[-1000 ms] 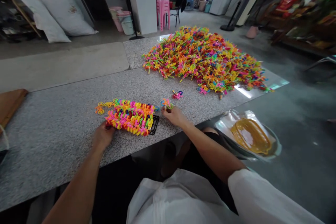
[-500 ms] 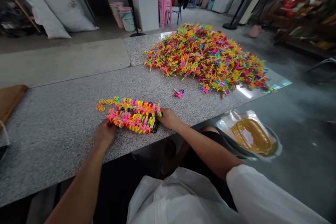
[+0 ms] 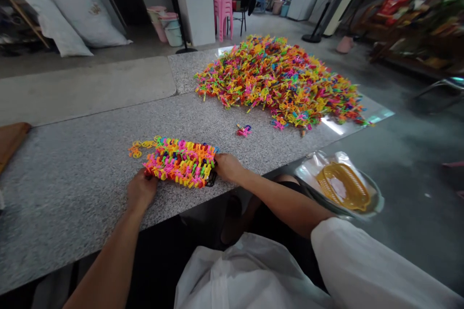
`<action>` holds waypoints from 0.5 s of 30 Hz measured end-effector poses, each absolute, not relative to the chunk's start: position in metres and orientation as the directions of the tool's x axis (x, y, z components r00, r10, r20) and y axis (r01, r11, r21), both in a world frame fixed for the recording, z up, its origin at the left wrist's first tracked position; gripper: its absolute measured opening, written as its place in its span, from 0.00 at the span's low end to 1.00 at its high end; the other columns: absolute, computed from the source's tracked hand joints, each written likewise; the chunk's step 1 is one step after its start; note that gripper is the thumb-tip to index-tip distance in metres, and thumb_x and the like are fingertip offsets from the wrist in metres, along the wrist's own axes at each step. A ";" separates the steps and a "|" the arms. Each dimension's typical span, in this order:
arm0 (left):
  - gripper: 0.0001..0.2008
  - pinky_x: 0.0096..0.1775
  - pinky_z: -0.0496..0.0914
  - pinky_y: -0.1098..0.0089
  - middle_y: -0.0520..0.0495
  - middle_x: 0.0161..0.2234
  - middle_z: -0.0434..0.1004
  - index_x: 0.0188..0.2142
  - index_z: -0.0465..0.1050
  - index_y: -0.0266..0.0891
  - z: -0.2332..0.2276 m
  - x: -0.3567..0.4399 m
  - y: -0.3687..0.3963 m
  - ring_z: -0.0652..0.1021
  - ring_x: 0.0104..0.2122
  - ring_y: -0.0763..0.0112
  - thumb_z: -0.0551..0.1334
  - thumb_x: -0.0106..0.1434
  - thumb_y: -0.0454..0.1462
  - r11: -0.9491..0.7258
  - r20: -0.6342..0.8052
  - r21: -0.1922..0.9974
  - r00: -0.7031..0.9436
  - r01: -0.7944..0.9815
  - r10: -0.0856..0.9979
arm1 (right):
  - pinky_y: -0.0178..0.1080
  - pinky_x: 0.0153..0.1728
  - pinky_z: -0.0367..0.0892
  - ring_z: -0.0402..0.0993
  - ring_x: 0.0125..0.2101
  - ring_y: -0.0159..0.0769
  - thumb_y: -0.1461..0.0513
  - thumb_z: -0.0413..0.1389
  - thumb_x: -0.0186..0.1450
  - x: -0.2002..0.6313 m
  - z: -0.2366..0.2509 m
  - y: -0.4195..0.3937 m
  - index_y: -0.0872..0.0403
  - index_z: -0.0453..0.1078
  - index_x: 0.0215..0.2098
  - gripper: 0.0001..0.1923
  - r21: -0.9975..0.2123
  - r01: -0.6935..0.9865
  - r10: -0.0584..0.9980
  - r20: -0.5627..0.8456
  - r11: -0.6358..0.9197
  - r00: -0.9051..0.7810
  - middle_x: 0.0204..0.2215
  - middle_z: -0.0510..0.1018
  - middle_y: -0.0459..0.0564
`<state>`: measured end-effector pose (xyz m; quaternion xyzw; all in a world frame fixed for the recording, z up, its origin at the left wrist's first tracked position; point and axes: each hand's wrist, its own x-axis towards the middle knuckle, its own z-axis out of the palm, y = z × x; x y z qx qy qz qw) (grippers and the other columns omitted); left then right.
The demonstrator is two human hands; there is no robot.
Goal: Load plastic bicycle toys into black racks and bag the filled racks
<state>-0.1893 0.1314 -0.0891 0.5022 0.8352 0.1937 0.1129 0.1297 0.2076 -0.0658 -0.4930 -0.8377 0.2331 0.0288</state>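
Observation:
A black rack (image 3: 210, 179) lies on the granite table top, packed with several rows of small colourful plastic pieces (image 3: 181, 161). Only its near right corner shows bare. My left hand (image 3: 142, 189) is closed at the rack's near left corner, thumb and fingers gripping it. At the right end, my right hand (image 3: 229, 168) has its fingers closed against the rack's edge, the fingertips partly hidden by the pieces. A few loose yellow and orange pieces (image 3: 137, 149) lie just beyond the left end.
A large heap of colourful plastic pieces (image 3: 279, 82) covers the far right of the table (image 3: 90, 154). A small pink and blue cluster (image 3: 243, 130) lies nearer. Beside my right leg sits a yellow basket (image 3: 342, 186) in a tub. A brown board (image 3: 12, 145) is at the left edge.
My view has shifted slightly. My right hand's fingers have moved in against the rack's right end, and the green piece seen at the fingertips is no longer visible there. The left hand keeps its grip.

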 end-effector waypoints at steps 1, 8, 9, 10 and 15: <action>0.14 0.36 0.71 0.64 0.39 0.41 0.87 0.43 0.82 0.42 -0.090 -0.190 0.132 0.84 0.41 0.50 0.60 0.67 0.45 0.422 0.008 0.435 -0.472 0.795 0.882 | 0.35 0.47 0.71 0.84 0.50 0.43 0.63 0.56 0.76 0.135 -0.063 0.213 0.55 0.79 0.57 0.15 -0.442 0.793 0.819 -0.193 0.420 -0.541 0.51 0.87 0.58; 0.14 0.36 0.72 0.63 0.39 0.43 0.87 0.44 0.82 0.43 -0.088 -0.187 0.133 0.84 0.43 0.48 0.60 0.68 0.44 0.416 0.016 0.425 -0.466 0.804 0.885 | 0.43 0.54 0.73 0.81 0.54 0.48 0.67 0.51 0.76 0.202 -0.037 0.310 0.51 0.73 0.70 0.27 -0.162 0.932 0.941 -0.043 0.324 -0.335 0.64 0.77 0.63; 0.14 0.36 0.71 0.63 0.39 0.43 0.87 0.44 0.82 0.43 -0.087 -0.186 0.133 0.84 0.43 0.49 0.60 0.68 0.44 0.423 0.009 0.423 -0.471 0.801 0.882 | 0.43 0.55 0.73 0.80 0.55 0.49 0.68 0.52 0.75 0.210 -0.036 0.324 0.50 0.73 0.71 0.28 -0.125 0.930 0.934 -0.057 0.345 -0.354 0.66 0.75 0.63; 0.14 0.36 0.71 0.63 0.39 0.43 0.87 0.44 0.82 0.43 -0.086 -0.185 0.133 0.84 0.42 0.49 0.60 0.68 0.44 0.432 0.006 0.421 -0.478 0.798 0.878 | 0.44 0.57 0.72 0.80 0.56 0.50 0.68 0.52 0.75 0.216 -0.035 0.335 0.50 0.73 0.71 0.28 -0.094 0.922 0.920 -0.083 0.375 -0.383 0.66 0.75 0.63; 0.13 0.38 0.71 0.64 0.40 0.41 0.87 0.44 0.83 0.42 -0.085 -0.183 0.131 0.84 0.43 0.50 0.61 0.67 0.42 0.418 0.028 0.440 -0.477 0.795 0.879 | 0.46 0.58 0.71 0.80 0.58 0.53 0.69 0.56 0.73 0.236 -0.043 0.354 0.58 0.82 0.59 0.20 -0.010 0.905 0.884 -0.211 0.426 -0.418 0.57 0.83 0.68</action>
